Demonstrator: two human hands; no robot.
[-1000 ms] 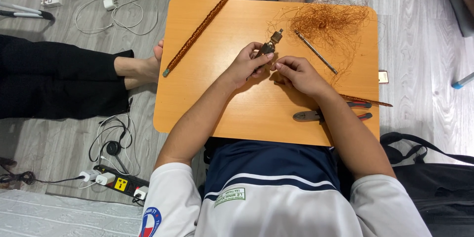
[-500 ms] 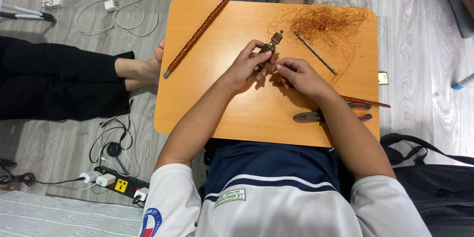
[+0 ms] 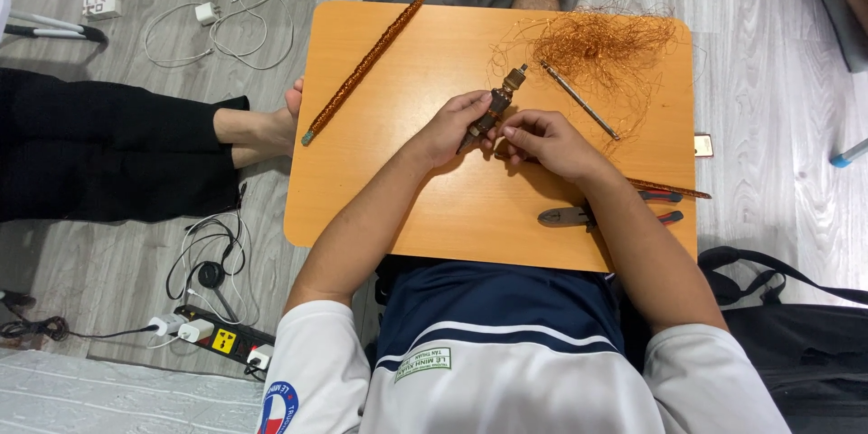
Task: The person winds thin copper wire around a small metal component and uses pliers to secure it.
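My left hand (image 3: 450, 129) grips a short brown spindle-like metal piece (image 3: 498, 106) with a brass tip pointing up and away, held over the orange table (image 3: 389, 172). My right hand (image 3: 542, 140) is pinched at the lower end of that piece, fingertips touching it, seemingly on a thin copper strand. A tangle of fine copper wire (image 3: 604, 43) lies just beyond, at the table's far right.
A long copper-wound rod (image 3: 363, 69) lies diagonally at the far left of the table. A thin metal rod (image 3: 580, 100) rests by the tangle. Pliers (image 3: 565, 215) lie near my right forearm. Another person's legs (image 3: 136, 140) and feet, cables and a power strip (image 3: 221, 340) are on the floor at left.
Both hands stay at the small piece with only slight finger shifts; nothing else has moved.
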